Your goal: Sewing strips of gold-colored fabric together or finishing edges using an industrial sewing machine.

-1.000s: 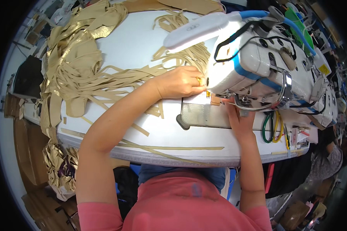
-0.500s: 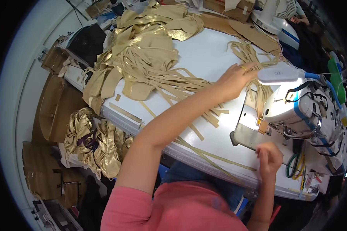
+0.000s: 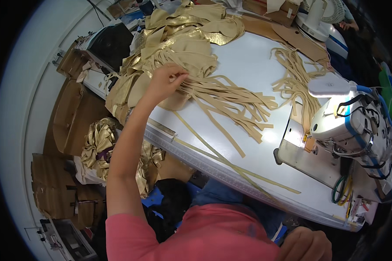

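Note:
My left hand point(image 3: 167, 80) reaches out over the white table point(image 3: 248, 69) and pinches the near ends of a bundle of tan fabric strips point(image 3: 231, 102) that fan out to the right. Behind it lies a heap of gold fabric pieces point(image 3: 183, 30). My right hand point(image 3: 305, 245) is down at the lower edge, below the table's front rim, curled into a loose fist with nothing visible in it. A white sewing machine point(image 3: 353, 126) stands at the right, its lamp lit over the needle plate.
More tan strips point(image 3: 294, 74) lie at the back right. Two long strips point(image 3: 231, 163) trail along the front edge. Crumpled gold fabric point(image 3: 102, 145) and cardboard boxes point(image 3: 74, 113) sit on the floor to the left. A fan point(image 3: 322, 13) stands at the far edge.
My left hand has left the sewing machine and swung left to the pile of strips. My right hand has dropped from the machine bed to below the table edge. The view has turned left.

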